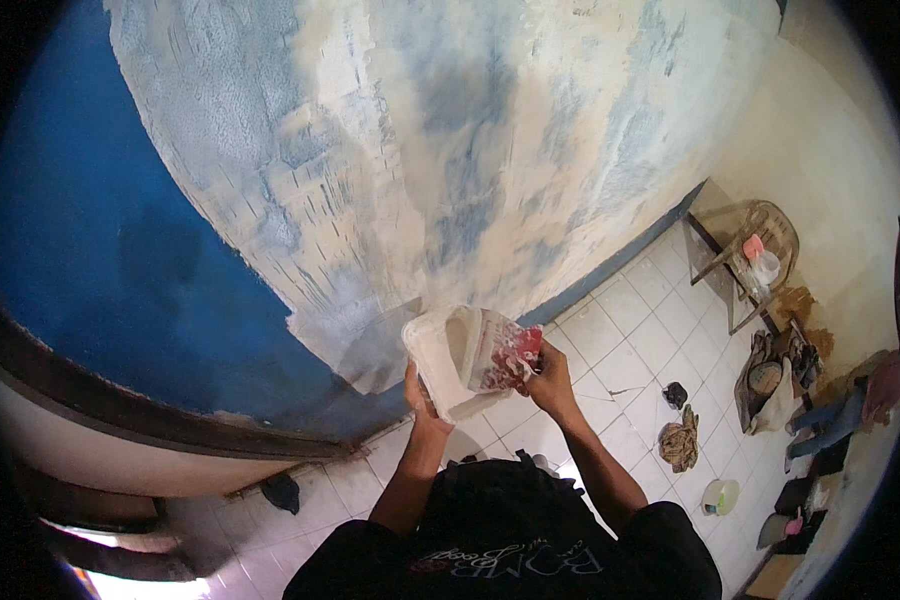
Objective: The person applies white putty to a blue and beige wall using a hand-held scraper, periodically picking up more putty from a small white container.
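Observation:
My left hand grips the left side of a white tub smeared with pale putty. The tub is tilted in front of my chest, its opening partly showing. In my right hand is a red scraper, its broad face streaked with white putty. The scraper lies across the right side of the tub, touching or very near its rim. Right behind the tub rises the wall, coated in patchy white putty over blue. A bare blue area shows at the left.
A chair with a pink item and a clear bag stands at the far right. Bundled cloth, a dark lump, a pale green tub and sacks lie on the white tiled floor. A black bag lies at the lower left.

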`<state>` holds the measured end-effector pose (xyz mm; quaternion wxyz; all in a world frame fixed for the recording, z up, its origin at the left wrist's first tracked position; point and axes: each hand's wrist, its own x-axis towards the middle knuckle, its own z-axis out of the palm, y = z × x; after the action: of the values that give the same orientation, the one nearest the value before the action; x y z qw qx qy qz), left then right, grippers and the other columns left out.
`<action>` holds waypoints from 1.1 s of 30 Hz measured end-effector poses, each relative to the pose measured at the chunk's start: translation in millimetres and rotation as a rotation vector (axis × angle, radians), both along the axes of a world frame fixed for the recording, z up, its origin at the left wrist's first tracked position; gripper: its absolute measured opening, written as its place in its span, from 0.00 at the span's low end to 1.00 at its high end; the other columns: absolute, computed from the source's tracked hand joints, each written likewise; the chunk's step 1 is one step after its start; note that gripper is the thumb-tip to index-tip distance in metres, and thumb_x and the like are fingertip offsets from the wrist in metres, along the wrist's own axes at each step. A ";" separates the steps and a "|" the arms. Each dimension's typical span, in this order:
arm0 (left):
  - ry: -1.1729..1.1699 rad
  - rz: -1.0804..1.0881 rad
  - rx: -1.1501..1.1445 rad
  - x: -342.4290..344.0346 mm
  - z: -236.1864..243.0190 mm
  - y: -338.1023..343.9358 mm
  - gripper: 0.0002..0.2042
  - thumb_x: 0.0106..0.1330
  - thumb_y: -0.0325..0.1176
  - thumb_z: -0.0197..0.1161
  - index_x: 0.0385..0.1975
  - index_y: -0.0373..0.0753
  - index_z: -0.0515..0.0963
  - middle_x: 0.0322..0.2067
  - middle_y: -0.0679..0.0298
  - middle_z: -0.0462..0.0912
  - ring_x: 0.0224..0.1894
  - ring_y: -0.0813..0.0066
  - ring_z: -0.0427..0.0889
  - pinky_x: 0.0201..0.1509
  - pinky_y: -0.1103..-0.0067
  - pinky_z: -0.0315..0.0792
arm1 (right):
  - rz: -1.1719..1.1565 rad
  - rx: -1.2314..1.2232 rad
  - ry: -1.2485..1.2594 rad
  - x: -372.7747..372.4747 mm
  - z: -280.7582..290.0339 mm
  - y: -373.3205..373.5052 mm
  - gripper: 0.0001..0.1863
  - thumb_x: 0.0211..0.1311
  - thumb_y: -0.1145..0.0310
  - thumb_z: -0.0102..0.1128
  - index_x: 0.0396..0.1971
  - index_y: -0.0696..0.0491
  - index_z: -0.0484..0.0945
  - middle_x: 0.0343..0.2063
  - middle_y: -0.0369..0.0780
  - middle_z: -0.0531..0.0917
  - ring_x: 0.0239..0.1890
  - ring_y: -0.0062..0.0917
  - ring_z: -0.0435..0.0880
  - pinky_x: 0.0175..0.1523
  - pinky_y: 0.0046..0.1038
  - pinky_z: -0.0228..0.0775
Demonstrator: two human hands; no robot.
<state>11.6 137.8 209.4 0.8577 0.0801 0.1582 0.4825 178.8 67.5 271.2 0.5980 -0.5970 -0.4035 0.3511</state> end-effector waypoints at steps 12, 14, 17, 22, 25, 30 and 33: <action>-0.205 -0.089 0.095 -0.4 -1.1 13.1 0.34 0.64 0.56 0.50 0.66 0.43 0.58 0.63 0.56 0.64 0.64 0.52 0.65 0.66 0.56 0.61 | 0.178 -0.235 0.238 29.7 -37.3 -11.5 0.11 0.64 0.70 0.56 0.43 0.57 0.82 0.27 0.35 0.84 0.29 0.15 0.79 0.33 0.20 0.69; -0.214 -0.089 0.105 -0.9 -2.9 15.3 0.33 0.65 0.55 0.49 0.66 0.43 0.59 0.63 0.56 0.65 0.63 0.52 0.65 0.66 0.56 0.61 | 0.152 -0.210 0.206 31.3 -44.2 -7.6 0.10 0.64 0.69 0.58 0.40 0.58 0.83 0.29 0.35 0.84 0.27 0.15 0.78 0.30 0.21 0.70; -0.141 -0.094 0.129 2.8 -0.1 21.4 0.31 0.65 0.54 0.49 0.65 0.43 0.61 0.62 0.57 0.67 0.63 0.54 0.67 0.65 0.56 0.62 | 0.114 -0.145 0.371 32.9 -41.2 0.0 0.10 0.64 0.69 0.58 0.39 0.58 0.83 0.29 0.35 0.84 0.27 0.15 0.78 0.29 0.20 0.70; -0.081 -0.038 0.133 11.6 13.1 27.9 0.30 0.65 0.56 0.47 0.62 0.43 0.64 0.58 0.58 0.70 0.58 0.57 0.71 0.58 0.60 0.69 | 0.092 -0.114 0.474 27.6 -3.9 15.8 0.08 0.63 0.67 0.59 0.32 0.55 0.82 0.20 0.30 0.79 0.19 0.12 0.69 0.23 0.18 0.56; -0.087 -0.032 0.115 16.3 3.8 36.2 0.30 0.64 0.56 0.48 0.62 0.45 0.65 0.58 0.58 0.70 0.57 0.57 0.72 0.58 0.58 0.69 | 0.051 -0.093 0.445 30.0 9.6 23.0 0.08 0.63 0.65 0.60 0.31 0.53 0.82 0.17 0.28 0.74 0.17 0.12 0.64 0.22 0.18 0.52; -0.170 -0.082 0.144 15.2 -12.2 39.9 0.31 0.63 0.57 0.50 0.62 0.46 0.65 0.58 0.59 0.71 0.58 0.58 0.72 0.60 0.58 0.68 | -0.078 -0.082 0.391 24.8 36.5 48.5 0.09 0.61 0.64 0.59 0.26 0.52 0.81 0.16 0.29 0.72 0.18 0.13 0.65 0.24 0.19 0.54; -0.227 -0.090 0.145 9.7 -13.5 31.7 0.31 0.63 0.57 0.50 0.62 0.46 0.66 0.57 0.60 0.72 0.58 0.60 0.72 0.60 0.58 0.68 | -0.197 -0.085 0.278 22.7 53.8 75.6 0.11 0.60 0.63 0.58 0.22 0.54 0.79 0.16 0.31 0.72 0.17 0.14 0.66 0.22 0.19 0.54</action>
<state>21.3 169.5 196.0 0.8829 0.0937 0.0213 0.4595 201.5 143.1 325.0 0.6538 -0.6039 -0.2414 0.3867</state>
